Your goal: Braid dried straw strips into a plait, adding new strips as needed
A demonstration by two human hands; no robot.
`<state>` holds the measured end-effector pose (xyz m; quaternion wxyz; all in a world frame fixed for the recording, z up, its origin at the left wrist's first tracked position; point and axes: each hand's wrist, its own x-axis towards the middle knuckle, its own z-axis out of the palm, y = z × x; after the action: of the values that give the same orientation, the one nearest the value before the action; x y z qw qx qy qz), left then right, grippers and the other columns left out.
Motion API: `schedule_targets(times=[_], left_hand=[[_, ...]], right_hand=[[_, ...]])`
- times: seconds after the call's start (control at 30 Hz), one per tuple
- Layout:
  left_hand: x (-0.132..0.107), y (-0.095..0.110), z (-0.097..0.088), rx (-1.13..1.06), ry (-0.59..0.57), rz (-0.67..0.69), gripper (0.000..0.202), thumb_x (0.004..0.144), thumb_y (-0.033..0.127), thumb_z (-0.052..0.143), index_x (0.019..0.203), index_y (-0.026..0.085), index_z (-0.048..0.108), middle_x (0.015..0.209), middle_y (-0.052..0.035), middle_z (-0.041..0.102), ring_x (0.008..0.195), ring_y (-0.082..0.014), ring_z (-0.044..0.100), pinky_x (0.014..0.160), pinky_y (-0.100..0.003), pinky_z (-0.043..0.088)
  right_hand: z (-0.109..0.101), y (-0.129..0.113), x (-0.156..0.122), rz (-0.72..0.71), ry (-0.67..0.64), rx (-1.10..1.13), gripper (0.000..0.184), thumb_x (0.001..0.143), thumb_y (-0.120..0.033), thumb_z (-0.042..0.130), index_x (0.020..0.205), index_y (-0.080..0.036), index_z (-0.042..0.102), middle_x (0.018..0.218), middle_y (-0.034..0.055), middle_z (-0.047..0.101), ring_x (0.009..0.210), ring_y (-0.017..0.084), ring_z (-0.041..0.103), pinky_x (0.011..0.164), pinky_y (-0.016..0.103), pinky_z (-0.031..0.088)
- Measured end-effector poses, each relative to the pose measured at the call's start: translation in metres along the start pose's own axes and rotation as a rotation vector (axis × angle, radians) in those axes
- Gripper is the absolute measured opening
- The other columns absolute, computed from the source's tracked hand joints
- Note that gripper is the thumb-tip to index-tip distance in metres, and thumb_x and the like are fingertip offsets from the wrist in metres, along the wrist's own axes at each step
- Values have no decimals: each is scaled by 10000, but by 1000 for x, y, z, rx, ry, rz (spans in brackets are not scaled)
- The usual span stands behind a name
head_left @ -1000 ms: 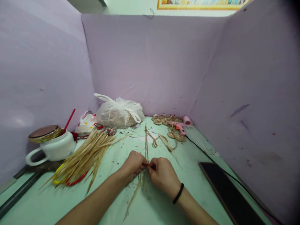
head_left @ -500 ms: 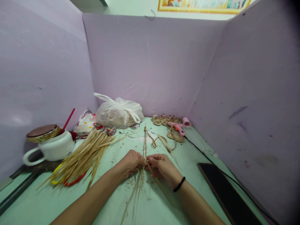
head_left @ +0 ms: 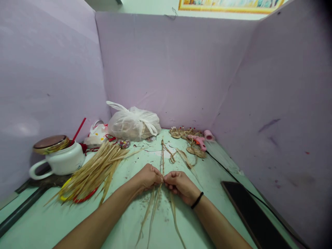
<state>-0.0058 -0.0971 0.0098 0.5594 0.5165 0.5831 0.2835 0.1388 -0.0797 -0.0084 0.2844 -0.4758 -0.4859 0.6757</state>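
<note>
Both my hands meet at the middle of the green table [head_left: 215,193]. My left hand [head_left: 146,177] and my right hand [head_left: 180,185] are closed in pinches on a straw braid [head_left: 162,157]. The braided part runs away from my fingers toward the back wall. Loose straw strands [head_left: 155,214] fan out from my fingertips toward me, three of them lying apart on the table. A black band sits on my right wrist.
A bundle of straw strips [head_left: 93,171] lies left over red and yellow rings, beside a white lidded mug [head_left: 58,159]. A tied plastic bag [head_left: 133,122], a pink glue gun [head_left: 198,141] and woven straw coils [head_left: 181,133] are at the back. A dark phone [head_left: 251,214] lies right. Purple partitions enclose the table.
My hands have come closer together and shifted slightly away from me on the braid. The loose strands toward me have spread apart into three separate ends.
</note>
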Motion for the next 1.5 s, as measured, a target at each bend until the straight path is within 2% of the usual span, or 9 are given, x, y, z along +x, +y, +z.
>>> schedule_targets(times=[0.23, 0.43, 0.53, 0.6, 0.73, 0.93, 1.17, 1.3, 1.5], left_hand=[[-3, 1, -4, 303, 124, 18, 106, 545, 186, 506, 491, 116, 564, 383, 18, 411, 362, -62, 306, 394, -212, 209], [-30, 9, 38, 839, 358, 117, 226, 670, 202, 447, 668, 118, 657, 626, -92, 591, 587, -174, 535, 524, -251, 324], [-40, 11, 52, 991, 336, 152, 283, 695, 169, 415, 802, 122, 673, 745, -139, 632, 698, -219, 576, 599, -281, 361], [-39, 13, 48, 931, 311, 154, 267, 711, 217, 429, 752, 120, 674, 708, -132, 632, 673, -212, 574, 585, -274, 361], [-25, 19, 22, 539, 501, 141, 240, 720, 256, 452, 692, 119, 647, 601, -64, 598, 557, -139, 530, 512, -226, 337], [-11, 15, 15, -209, 34, -166, 80, 606, 167, 512, 593, 107, 564, 464, 1, 510, 331, -64, 398, 337, -184, 260], [-5, 13, 12, 29, 175, -213, 92, 512, 135, 487, 423, 144, 465, 283, 48, 334, 251, -59, 263, 283, -189, 147], [-5, 16, 15, 69, 216, -155, 175, 490, 115, 482, 378, 172, 361, 252, 72, 241, 250, -41, 195, 295, -198, 96], [-6, 15, 23, 24, 254, -156, 205, 494, 92, 488, 380, 174, 339, 267, 74, 231, 262, -34, 184, 309, -208, 92]], right_hand=[[2, -3, 1, 4, -17, -43, 109, 543, -194, 560, 510, -141, 471, 399, -61, 398, 349, 17, 266, 356, 186, 99], [4, 0, 0, 5, 41, -10, 35, 530, -152, 519, 552, -143, 493, 366, -71, 379, 340, 25, 267, 361, 191, 94], [4, 2, -1, -7, 37, 5, 45, 530, -155, 526, 557, -142, 492, 361, -79, 360, 337, 24, 270, 363, 188, 102], [3, 2, -1, -11, 9, 33, 62, 534, -169, 540, 555, -142, 488, 367, -81, 359, 335, 21, 269, 363, 188, 104], [-3, 1, 0, -7, -86, 74, 97, 560, -208, 563, 550, -135, 500, 359, -95, 320, 321, 10, 200, 361, 197, 76], [-6, 0, 1, -18, -120, 71, 91, 565, -200, 570, 569, -132, 511, 420, -48, 458, 342, 17, 256, 368, 193, 100], [-4, -2, 3, -139, -90, -185, 42, 548, -173, 543, 550, -135, 526, 472, -29, 504, 406, 40, 322, 404, 187, 203], [-8, 1, 4, -280, 98, -484, 83, 574, -202, 544, 528, -134, 554, 470, -14, 506, 457, 69, 383, 439, 202, 248], [-4, -2, -9, -197, 133, -628, 121, 577, -170, 513, 466, -141, 551, 405, -1, 499, 411, 79, 403, 409, 208, 225]])
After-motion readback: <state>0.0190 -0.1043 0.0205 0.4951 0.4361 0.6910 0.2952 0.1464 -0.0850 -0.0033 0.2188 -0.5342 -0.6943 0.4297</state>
